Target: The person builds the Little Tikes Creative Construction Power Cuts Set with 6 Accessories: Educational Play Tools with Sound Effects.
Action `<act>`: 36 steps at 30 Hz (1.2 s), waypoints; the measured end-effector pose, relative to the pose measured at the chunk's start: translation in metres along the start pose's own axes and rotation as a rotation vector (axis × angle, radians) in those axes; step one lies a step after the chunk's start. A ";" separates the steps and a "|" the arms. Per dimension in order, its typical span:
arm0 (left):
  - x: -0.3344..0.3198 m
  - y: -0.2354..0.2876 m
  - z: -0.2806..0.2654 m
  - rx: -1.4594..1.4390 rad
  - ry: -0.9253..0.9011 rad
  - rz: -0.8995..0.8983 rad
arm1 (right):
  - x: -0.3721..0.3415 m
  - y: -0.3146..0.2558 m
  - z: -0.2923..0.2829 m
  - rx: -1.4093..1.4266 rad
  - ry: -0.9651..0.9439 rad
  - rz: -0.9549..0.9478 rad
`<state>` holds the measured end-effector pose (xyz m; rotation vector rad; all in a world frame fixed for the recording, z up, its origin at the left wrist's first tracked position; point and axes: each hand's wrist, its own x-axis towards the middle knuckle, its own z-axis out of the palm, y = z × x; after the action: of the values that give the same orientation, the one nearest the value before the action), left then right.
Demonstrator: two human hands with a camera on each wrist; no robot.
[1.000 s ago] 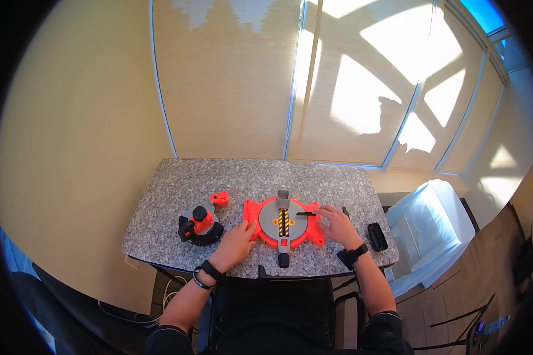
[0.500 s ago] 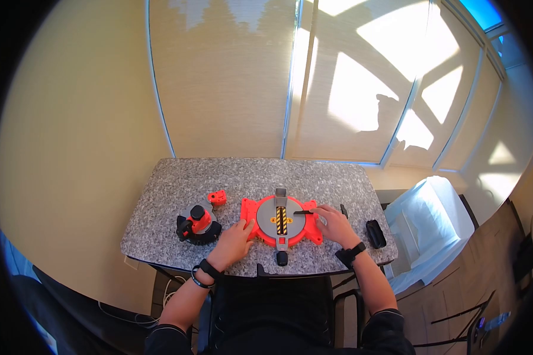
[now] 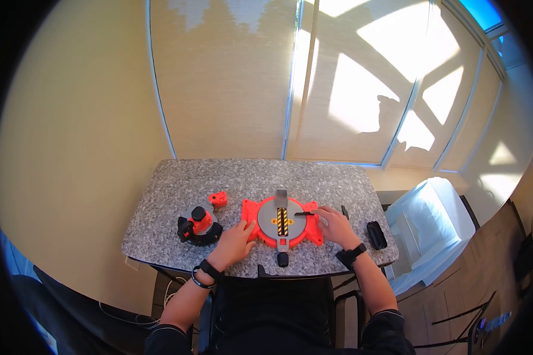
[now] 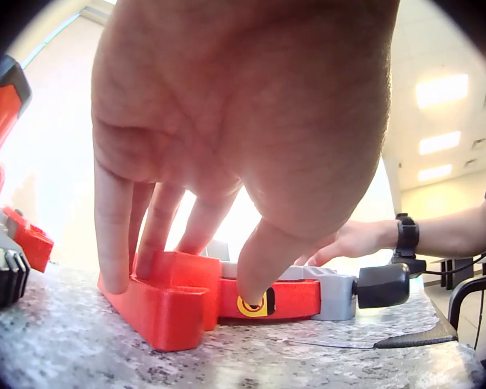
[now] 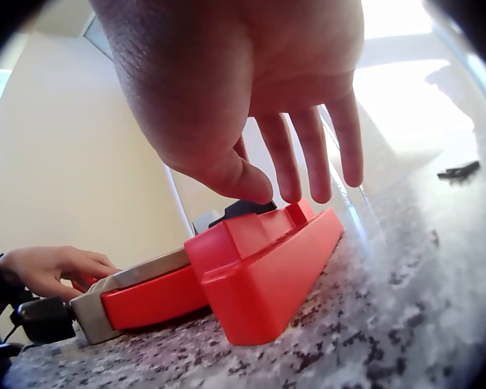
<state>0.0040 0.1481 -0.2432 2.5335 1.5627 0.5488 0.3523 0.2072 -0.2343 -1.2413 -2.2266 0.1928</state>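
Observation:
A red base with a round grey plate [image 3: 267, 222] and a yellow-black striped slot lies on the granite-patterned table. My left hand [image 3: 233, 245] holds the base's left side; in the left wrist view, the thumb touches the red rim [image 4: 296, 298] and the other fingers reach over the red foot [image 4: 178, 312]. My right hand [image 3: 336, 228] is over the right side, thumb and forefinger at the end of a flat black piece [image 3: 304, 213] that reaches onto the plate. In the right wrist view the black piece [image 5: 248, 208] shows just under the thumb, partly hidden.
A red-and-black saw-like unit [image 3: 200, 223] stands left of the base, with a small red block [image 3: 218, 199] behind it. At the right lie a small black part [image 3: 344, 211] and an open black case [image 3: 376, 236]. A covered chair [image 3: 429, 228] stands beyond the table.
The camera view has shifted slightly. Both hands, the base and the black piece keep nearly the same places relative to one another.

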 end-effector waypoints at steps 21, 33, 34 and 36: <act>-0.007 -0.013 -0.012 -0.091 -0.082 0.008 | 0.004 0.103 0.008 -0.228 0.124 0.350; -0.001 -0.013 -0.035 -0.110 -0.038 0.106 | -0.001 0.128 0.013 -0.271 0.043 0.411; 0.001 -0.013 -0.038 -0.124 -0.021 0.130 | -0.003 0.129 0.015 -0.284 0.087 0.367; 0.004 -0.013 -0.044 -0.131 -0.014 0.141 | -0.005 0.134 0.017 -0.274 0.104 0.347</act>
<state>-0.0207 0.1540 -0.2051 2.5551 1.3038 0.6254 0.4428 0.2804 -0.3024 -1.7418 -1.9829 -0.0466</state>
